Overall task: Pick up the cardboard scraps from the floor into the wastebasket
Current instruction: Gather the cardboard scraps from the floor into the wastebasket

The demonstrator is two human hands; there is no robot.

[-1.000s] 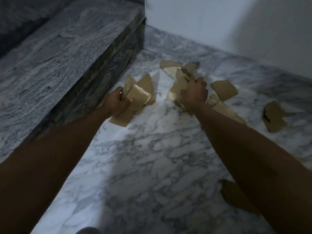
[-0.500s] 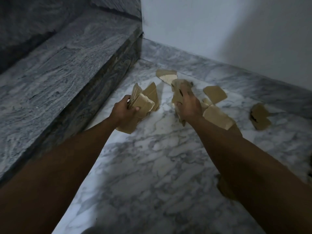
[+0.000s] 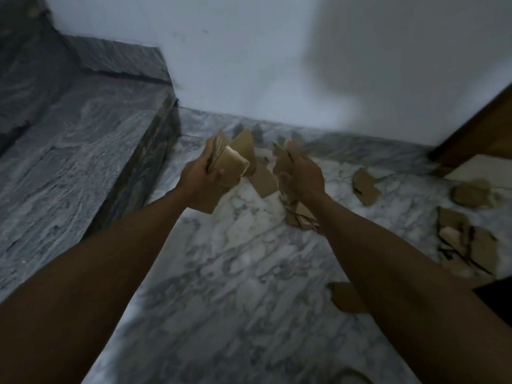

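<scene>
Cardboard scraps (image 3: 365, 186): brown torn pieces, scattered over the marble floor (image 3: 235, 273) right of the grey stone step (image 3: 83, 162). No print, label or brand could be read on any piece.

One stack of scraps (image 3: 231, 162) was gripped in the left hand (image 3: 201, 177), fingers clenched around it, just right of the step's edge. Further scraps (image 3: 284, 159) were held in the right hand (image 3: 303, 176), fingers curled about them, with a few pieces hanging below the wrist.

Loose pieces were noted well right of the step: one near the skirting, a cracked cluster (image 3: 468, 245) at the frame's right side, and one piece (image 3: 346, 296) partly hidden behind the right forearm.

The view was blurred; the edges of the scraps were hard to make out. A brown door frame (image 3: 476, 128) was cut off at the right edge.
</scene>
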